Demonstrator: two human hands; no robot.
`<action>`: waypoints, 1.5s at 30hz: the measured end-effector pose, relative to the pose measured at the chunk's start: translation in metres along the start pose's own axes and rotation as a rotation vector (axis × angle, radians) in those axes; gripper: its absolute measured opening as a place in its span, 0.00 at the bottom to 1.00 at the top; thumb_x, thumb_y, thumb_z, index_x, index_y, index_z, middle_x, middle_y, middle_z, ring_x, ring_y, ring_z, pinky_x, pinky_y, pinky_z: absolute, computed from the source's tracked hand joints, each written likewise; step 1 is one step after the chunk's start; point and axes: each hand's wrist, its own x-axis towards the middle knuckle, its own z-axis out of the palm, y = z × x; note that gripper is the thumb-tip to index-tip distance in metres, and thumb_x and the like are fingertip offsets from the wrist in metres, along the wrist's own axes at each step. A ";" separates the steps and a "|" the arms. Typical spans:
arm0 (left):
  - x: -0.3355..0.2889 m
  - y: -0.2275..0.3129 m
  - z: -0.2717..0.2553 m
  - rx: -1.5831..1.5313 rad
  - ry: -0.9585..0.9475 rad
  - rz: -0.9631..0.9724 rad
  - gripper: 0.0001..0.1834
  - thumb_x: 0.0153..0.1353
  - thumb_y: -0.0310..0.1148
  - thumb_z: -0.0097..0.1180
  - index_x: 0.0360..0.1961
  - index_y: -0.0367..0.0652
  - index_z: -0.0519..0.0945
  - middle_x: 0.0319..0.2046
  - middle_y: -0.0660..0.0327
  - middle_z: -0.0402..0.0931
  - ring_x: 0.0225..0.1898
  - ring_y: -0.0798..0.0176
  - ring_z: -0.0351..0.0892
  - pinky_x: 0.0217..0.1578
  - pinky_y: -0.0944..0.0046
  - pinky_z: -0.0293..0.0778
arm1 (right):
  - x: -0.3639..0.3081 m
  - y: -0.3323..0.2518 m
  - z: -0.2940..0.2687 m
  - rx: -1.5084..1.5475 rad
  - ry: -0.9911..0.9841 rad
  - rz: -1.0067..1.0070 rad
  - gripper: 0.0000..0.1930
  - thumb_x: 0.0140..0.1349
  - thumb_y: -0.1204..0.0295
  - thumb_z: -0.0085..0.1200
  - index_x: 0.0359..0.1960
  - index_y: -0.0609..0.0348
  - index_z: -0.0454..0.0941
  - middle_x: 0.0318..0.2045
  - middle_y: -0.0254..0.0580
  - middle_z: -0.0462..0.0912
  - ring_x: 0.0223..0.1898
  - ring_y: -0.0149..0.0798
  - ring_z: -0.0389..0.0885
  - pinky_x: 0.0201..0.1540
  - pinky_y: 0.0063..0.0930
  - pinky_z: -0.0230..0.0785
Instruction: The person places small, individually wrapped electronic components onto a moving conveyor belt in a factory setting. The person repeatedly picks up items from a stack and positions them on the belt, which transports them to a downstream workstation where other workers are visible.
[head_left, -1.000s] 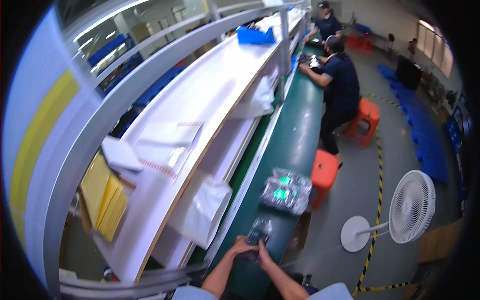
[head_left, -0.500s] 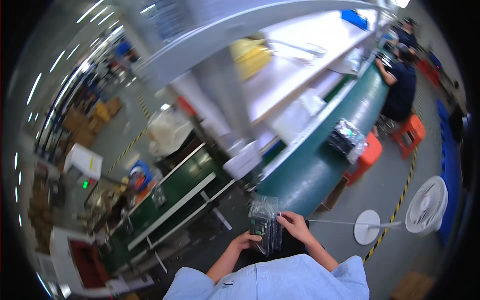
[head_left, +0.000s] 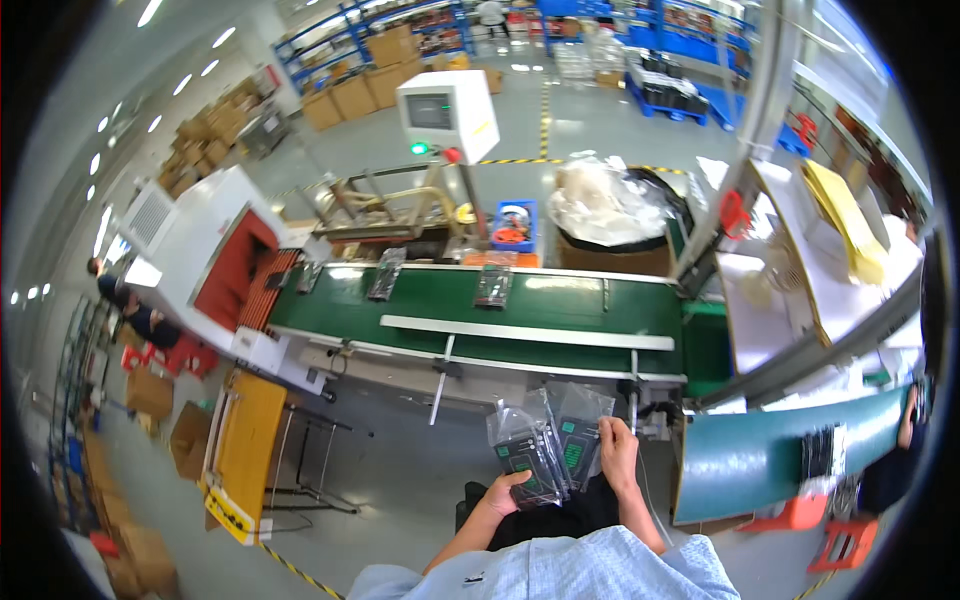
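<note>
My left hand grips a small stack of flat dark packages, each in a clear plastic bag with green marks on the front. My thumb lies across the front of the stack. My right hand pinches the upper corner of one bagged dark package, which is fanned out to the right of the stack, its lower part still close against it. Both hands are held in front of my body, short of the green conveyor belt. Three similar bagged packages, one of them this flat pack, lie spaced along the belt.
To the left, a white machine with a red curtained opening meets the belt. A white rail runs along the belt. Behind stand a control box and a blue bin. Another green belt bears more packages at right, beside orange stools.
My view has swung left from the right-hand belt to the conveyor with the machine. My right hand has drawn one package sideways from the stack.
</note>
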 end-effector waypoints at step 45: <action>0.102 0.183 0.013 -0.028 0.136 0.285 0.22 0.55 0.31 0.51 0.51 0.36 0.67 0.47 0.49 0.71 0.49 0.50 0.71 0.52 0.46 0.65 | 0.328 0.069 0.115 -0.077 -0.395 0.056 0.19 0.59 0.59 0.47 0.41 0.66 0.71 0.29 0.42 0.76 0.29 0.36 0.75 0.32 0.28 0.67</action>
